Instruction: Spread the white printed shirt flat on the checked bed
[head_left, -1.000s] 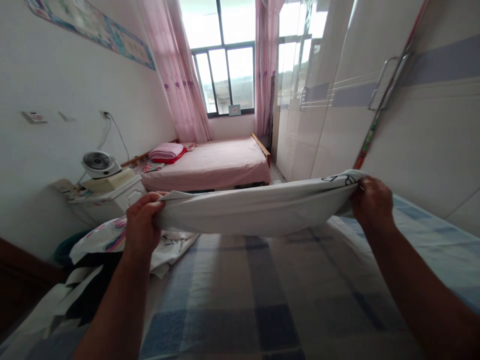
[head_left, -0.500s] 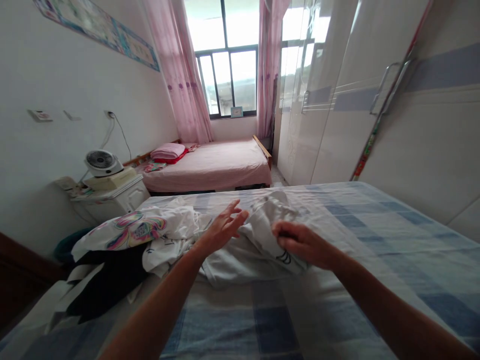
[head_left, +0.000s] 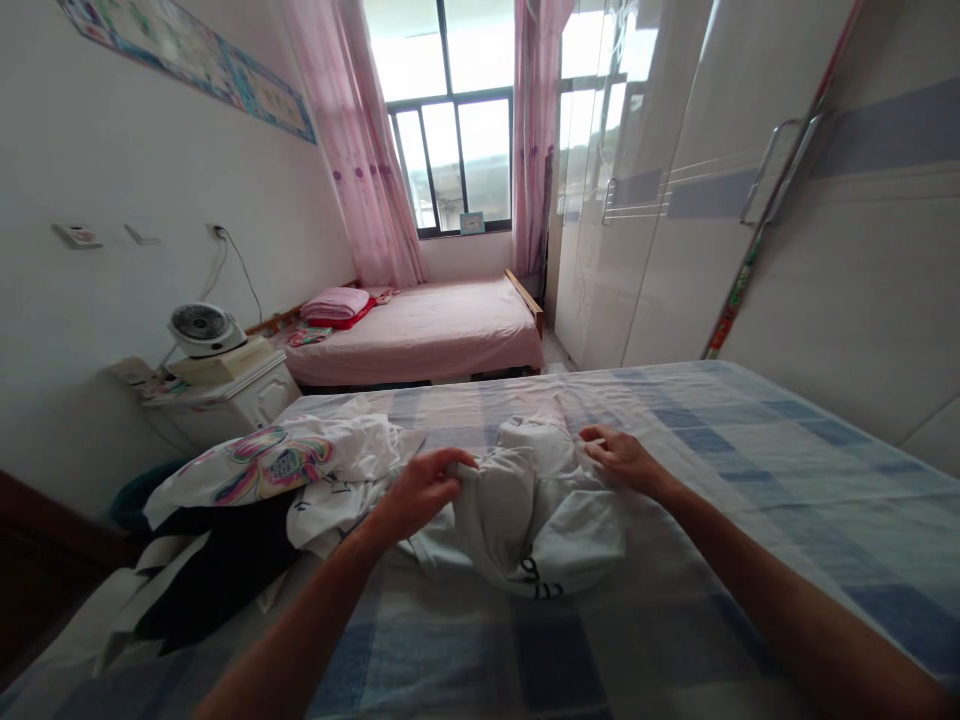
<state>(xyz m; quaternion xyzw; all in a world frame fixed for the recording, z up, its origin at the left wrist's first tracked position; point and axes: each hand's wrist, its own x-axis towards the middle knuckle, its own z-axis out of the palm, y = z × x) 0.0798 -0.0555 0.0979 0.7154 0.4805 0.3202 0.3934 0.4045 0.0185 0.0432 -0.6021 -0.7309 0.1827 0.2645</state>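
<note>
A crumpled white garment with black lettering lies bunched on the checked bed sheet in front of me. My left hand pinches its left part between thumb and fingers, lifting a fold of the cloth. At its right edge is my right hand, fingers curled together against the fabric; the exact grip is partly hidden. Left of my left hand lies a pile of clothes, with a white shirt bearing a colourful print on top and a black garment below it.
The blue-and-white checked bed stretches across the foreground. Beyond it stands a pink bed with folded bedding. A fan sits on a box over a white cabinet at left. Tall wardrobe doors line the right.
My left hand has closed on the garment's left part. My right hand has moved slightly back and right. The cloth has been pulled up and rebunched, and its lettering has shifted left and nearer.
</note>
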